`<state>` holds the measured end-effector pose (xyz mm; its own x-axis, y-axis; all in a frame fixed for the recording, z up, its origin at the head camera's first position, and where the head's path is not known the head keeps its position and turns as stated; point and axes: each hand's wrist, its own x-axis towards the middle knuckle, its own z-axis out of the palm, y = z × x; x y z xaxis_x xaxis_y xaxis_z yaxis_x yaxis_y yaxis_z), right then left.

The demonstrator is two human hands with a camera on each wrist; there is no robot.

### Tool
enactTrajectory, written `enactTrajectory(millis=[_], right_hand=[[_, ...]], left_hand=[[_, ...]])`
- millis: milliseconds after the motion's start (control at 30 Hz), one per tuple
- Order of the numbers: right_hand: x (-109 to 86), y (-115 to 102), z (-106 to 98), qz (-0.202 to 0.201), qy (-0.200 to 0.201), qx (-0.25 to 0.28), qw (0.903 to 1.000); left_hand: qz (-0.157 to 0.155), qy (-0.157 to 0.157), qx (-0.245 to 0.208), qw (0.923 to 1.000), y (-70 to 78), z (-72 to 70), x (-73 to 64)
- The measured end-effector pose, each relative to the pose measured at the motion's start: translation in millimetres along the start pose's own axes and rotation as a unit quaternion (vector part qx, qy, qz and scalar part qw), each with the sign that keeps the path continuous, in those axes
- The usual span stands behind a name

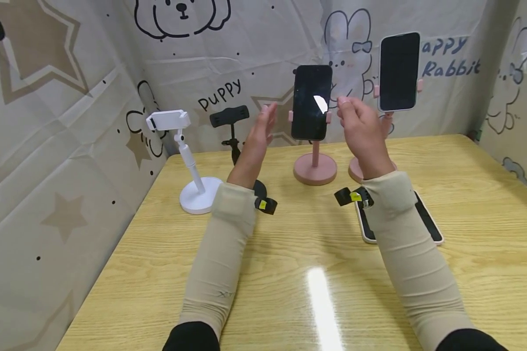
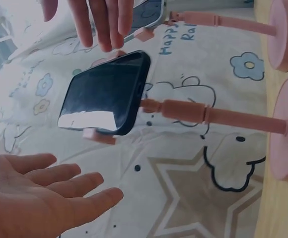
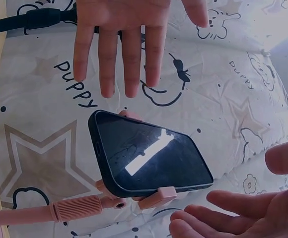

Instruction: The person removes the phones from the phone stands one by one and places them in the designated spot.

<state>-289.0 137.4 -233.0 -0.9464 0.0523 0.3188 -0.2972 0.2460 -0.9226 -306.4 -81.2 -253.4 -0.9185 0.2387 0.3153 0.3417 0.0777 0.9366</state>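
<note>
A black phone [image 1: 309, 117] stands upright in the clamp of a pink phone stand [image 1: 315, 169], its dark screen catching a bright reflection. To its left my left hand [image 1: 259, 139] is raised, palm inward and fingers extended. My right hand [image 1: 363, 129] is held up on the other side, close to the phone's right edge. In the left wrist view, a gap shows between the left fingers [image 2: 79, 183] and the clamped phone [image 2: 104, 94]. The right wrist view shows the right fingers [image 3: 233, 218] loosely bent beside the phone [image 3: 151, 153], holding nothing.
A second phone [image 1: 399, 73] sits in another pink stand [image 1: 355, 170] at the back right. White [image 1: 200, 195] and black [image 1: 229, 116] phone stands are at the left. A white-edged tablet [image 1: 428, 219] lies beneath my right forearm. Printed cloth walls [image 1: 254, 29] enclose the wooden table [image 1: 290, 253].
</note>
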Motion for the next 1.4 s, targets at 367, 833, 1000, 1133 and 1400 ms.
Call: enactTrajectory(millis=[367,833,1000,1133,1400], right_hand=[[4.2,-1,5,0.079,-0.057,0.002,0.9952],[3.7,-2,6,0.091,-0.085,0.003,0.9922],[2.8,0,5,0.087,-0.089,0.007,0.9922],[1.0,1,6,0.085,-0.092,0.006,0.9921],[-1.1,2,7,0.073,-0.096,0.003,0.9927]], left_hand=[[-0.041,-0.041,-0.020,0.9981,-8.6,2.0,0.8],[-0.032,-0.067,-0.018,0.9971,-10.4,7.0,4.4],[-0.027,-0.080,-0.022,0.9962,-11.5,9.6,4.3],[-0.024,-0.081,-0.029,0.9960,-11.8,10.3,3.5],[-0.028,-0.077,-0.029,0.9962,-12.5,10.0,1.5]])
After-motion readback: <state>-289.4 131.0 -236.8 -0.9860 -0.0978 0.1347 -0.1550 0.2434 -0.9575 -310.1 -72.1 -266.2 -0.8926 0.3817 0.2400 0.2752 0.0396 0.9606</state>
